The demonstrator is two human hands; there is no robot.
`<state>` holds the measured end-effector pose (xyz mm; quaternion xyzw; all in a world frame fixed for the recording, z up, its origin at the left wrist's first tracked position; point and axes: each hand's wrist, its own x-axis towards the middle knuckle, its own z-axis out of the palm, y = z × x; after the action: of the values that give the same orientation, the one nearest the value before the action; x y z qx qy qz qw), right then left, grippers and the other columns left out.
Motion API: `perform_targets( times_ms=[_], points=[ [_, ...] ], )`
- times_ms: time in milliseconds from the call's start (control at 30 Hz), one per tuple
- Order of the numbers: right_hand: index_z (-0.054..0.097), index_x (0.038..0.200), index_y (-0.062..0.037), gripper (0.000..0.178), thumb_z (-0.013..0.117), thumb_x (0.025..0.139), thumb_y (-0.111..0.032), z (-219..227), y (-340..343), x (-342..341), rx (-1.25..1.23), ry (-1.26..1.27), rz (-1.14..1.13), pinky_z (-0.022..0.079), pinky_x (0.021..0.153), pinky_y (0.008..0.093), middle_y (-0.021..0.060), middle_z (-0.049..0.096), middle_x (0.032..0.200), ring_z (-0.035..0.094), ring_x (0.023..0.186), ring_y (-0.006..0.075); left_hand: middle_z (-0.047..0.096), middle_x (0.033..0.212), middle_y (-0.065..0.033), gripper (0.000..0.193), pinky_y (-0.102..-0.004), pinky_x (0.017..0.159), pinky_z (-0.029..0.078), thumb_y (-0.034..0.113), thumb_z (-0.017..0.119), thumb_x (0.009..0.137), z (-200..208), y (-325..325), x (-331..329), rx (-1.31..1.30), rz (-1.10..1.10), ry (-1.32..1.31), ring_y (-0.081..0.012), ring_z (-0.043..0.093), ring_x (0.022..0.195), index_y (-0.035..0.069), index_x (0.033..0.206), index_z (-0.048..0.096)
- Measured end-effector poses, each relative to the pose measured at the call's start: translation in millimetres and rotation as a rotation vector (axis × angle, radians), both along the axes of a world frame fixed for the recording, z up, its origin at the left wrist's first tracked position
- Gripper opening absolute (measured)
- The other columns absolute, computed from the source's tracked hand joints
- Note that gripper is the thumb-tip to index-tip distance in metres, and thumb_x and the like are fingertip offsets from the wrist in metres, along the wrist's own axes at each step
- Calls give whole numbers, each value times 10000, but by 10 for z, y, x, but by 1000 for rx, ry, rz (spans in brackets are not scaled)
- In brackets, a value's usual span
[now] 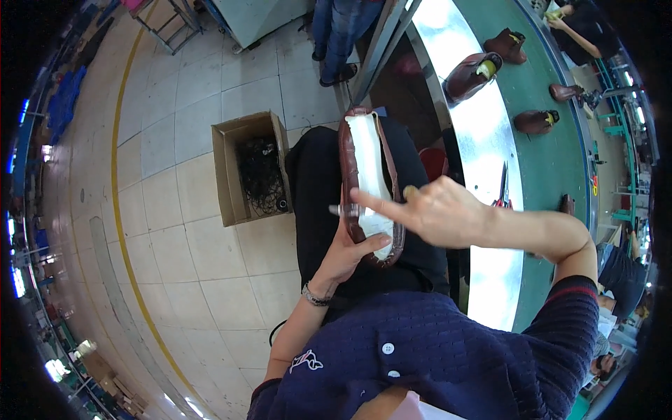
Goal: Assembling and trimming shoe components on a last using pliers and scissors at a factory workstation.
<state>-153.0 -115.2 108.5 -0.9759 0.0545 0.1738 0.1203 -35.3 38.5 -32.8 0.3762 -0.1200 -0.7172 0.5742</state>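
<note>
On my lap, a brown leather shoe [346, 157] lies lengthwise with its white underside [364, 150] facing up and brown leather edges around it. My left hand [343, 253] grips its near end, thumb on the white surface and fingers hidden behind the side. Across the shoe reaches my right hand [435, 212], index finger stretched to the left edge and the other fingers curled in. A small yellowish bit shows at the curled fingers; whatever they hold is not clear. Near the index fingertip is a small shiny spot [334, 209], too blurred to name.
A cardboard box [225, 168] of black stringy scraps stands on the tiled floor at left. To the right runs a metal-topped bench [500, 269] with scissors [503, 189] and a brown shoe [467, 78]. Beyond it, more shoes [537, 122] sit on a green surface. People stand nearby.
</note>
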Motion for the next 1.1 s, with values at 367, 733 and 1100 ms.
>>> perform_targets(
  times_ms=[367,733,1100],
  points=[
    [88,1524,-378,717,466,967,-131,-60,273,-212,86,-313,136,419,337,238,118,610,662,535,409,108,475,1291,-93,973,-336,937,498,-9,732,797,-72,-98,-13,-163,14,-250,-183,530,1138,121,1503,74],
    [124,1497,-466,765,506,931,-119,-289,207,-392,10,-298,30,449,363,247,114,574,702,598,489,139,413,1380,-119,1004,-324,911,504,19,758,784,-186,17,18,56,-162,-185,-182,532,1135,105,1507,66],
    [83,1517,-397,846,563,890,-95,-151,-58,-523,111,-68,-219,517,425,330,178,649,723,663,536,240,560,1102,-104,570,-326,792,534,174,735,835,285,-339,-37,-47,-344,-710,-194,620,936,26,1262,388]
  ],
)
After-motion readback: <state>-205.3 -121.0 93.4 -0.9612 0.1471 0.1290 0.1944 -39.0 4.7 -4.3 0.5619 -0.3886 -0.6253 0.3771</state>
